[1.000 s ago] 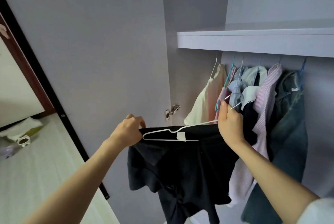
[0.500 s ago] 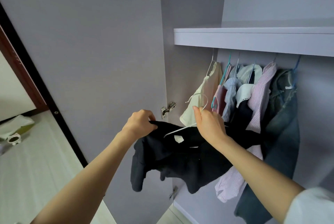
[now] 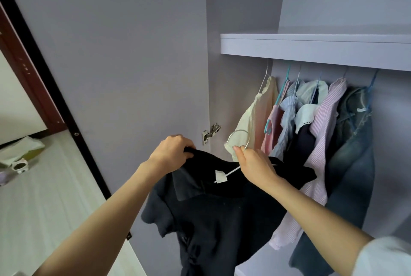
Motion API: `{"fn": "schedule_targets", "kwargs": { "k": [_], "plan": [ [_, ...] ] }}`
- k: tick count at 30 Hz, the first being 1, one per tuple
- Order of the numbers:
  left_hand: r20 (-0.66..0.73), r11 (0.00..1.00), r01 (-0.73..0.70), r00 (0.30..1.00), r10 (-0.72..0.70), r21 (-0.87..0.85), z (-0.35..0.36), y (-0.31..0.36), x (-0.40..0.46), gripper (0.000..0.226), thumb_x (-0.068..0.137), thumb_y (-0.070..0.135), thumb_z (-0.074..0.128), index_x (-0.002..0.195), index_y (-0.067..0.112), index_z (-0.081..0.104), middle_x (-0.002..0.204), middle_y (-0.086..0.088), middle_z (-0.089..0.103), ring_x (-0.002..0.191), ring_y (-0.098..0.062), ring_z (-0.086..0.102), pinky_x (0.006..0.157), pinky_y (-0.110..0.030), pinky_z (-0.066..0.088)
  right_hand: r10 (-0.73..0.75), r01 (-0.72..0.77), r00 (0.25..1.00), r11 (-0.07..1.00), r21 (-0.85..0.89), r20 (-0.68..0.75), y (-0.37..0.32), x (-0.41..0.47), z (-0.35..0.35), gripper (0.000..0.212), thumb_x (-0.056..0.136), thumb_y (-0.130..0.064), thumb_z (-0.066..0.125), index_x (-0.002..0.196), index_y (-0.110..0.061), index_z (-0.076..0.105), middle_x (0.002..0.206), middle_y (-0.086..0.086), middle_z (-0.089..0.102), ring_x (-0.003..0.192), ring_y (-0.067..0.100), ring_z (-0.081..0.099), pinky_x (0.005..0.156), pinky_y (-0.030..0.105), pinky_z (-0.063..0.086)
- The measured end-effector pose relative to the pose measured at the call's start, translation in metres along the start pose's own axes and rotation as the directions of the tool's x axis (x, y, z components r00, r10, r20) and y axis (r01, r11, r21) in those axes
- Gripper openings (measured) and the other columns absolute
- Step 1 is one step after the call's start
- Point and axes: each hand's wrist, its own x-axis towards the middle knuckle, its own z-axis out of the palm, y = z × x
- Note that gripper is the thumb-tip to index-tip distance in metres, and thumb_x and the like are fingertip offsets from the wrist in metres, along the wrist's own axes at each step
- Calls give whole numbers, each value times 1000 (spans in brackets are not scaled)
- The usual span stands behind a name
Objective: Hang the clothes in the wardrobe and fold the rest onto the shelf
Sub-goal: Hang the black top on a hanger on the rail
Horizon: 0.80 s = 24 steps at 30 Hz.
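Wire hanger (image 3: 239, 142) hook raised; black shirt (image 3: 211, 204) draped.

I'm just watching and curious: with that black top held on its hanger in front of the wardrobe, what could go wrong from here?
1. The black top hangs bunched and lopsided on the white hanger, gripped at one shoulder by the left hand; it might slide off when released.
2. The right hand holds the hanger near its hook, close to the cream blouse; the hook could snag it.
3. The hung clothes look crowded, so finding a gap may be fiddly.
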Motion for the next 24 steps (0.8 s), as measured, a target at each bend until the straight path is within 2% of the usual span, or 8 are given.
{"fn": "schedule_targets", "kwargs": {
  "k": [4, 7, 10, 13, 16, 19, 21, 24],
  "plan": [
    [-11, 996, -28, 1000, 27, -85, 1, -1, -2, 25, 91, 28, 59, 115, 21, 64, 112, -1, 63, 101, -19, 57, 90, -29, 45, 111, -86, 979, 985, 150, -171, -11, 6, -3, 43, 101, -30, 31, 74, -4, 51, 67, 20, 58, 77, 40, 58, 64, 34, 36],
    [-32, 976, -24, 999, 18, -215, 0, -5, -7, 46, 87, 53, 54, 125, 28, 56, 110, 6, 56, 97, -13, 53, 91, -29, 44, 230, -178, 947, 957, 228, -224, -11, 10, -8, 48, 101, -33, 30, 84, 2, 59, 77, 22, 63, 82, 38, 58, 66, 31, 35],
    [-69, 953, 2, 997, -24, -303, 3, -16, -15, 60, 81, 64, 47, 130, 30, 51, 123, 6, 50, 116, -15, 48, 102, -40, 40, 263, -207, 929, 952, 227, -259, -9, 9, -12, 47, 102, -32, 30, 83, 1, 57, 84, 22, 64, 86, 38, 58, 68, 30, 34],
    [-82, 968, -13, 997, -8, -252, 13, -28, -23, 43, 89, 47, 55, 128, 29, 54, 133, 5, 49, 125, -19, 44, 105, -46, 36, 284, -214, 914, 944, 250, -289, -8, 12, -18, 49, 102, -32, 30, 85, 4, 59, 86, 24, 64, 88, 40, 58, 70, 34, 38],
    [-88, 973, -49, 996, 29, -225, 21, -23, -23, 34, 92, 37, 57, 123, 26, 60, 125, 7, 57, 119, -18, 48, 106, -44, 32, 287, -214, 919, 939, 270, -271, -10, 12, -19, 49, 101, -32, 30, 85, 4, 59, 86, 24, 64, 88, 40, 58, 73, 37, 41],
    [-266, 969, -134, 961, 76, -209, 26, -8, -22, 13, 91, 15, 58, 97, 19, 69, 104, 8, 66, 106, -16, 54, 113, -44, 18, 294, -230, 923, 938, 258, -249, -13, 8, -18, 47, 101, -33, 31, 83, 1, 58, 78, 19, 61, 87, 39, 57, 68, 33, 38],
    [-416, 953, -200, 905, 90, -229, 27, -2, -22, 25, 82, -8, 55, 78, 14, 67, 89, 9, 65, 93, -16, 60, 114, -44, 16, 280, -237, 928, 953, 191, -245, -11, 5, -17, 47, 101, -32, 30, 82, 1, 57, 75, 17, 60, 86, 40, 58, 65, 31, 32],
    [-461, 925, -253, 882, 99, -284, 27, 0, -21, 22, 86, -2, 58, 96, 15, 68, 86, 15, 63, 84, -5, 61, 110, -43, 29, 261, -245, 932, 965, 93, -251, -5, 0, -20, 48, 102, -32, 30, 94, 3, 61, 87, 27, 65, 90, 44, 59, 69, 38, 39]
  ]
}}
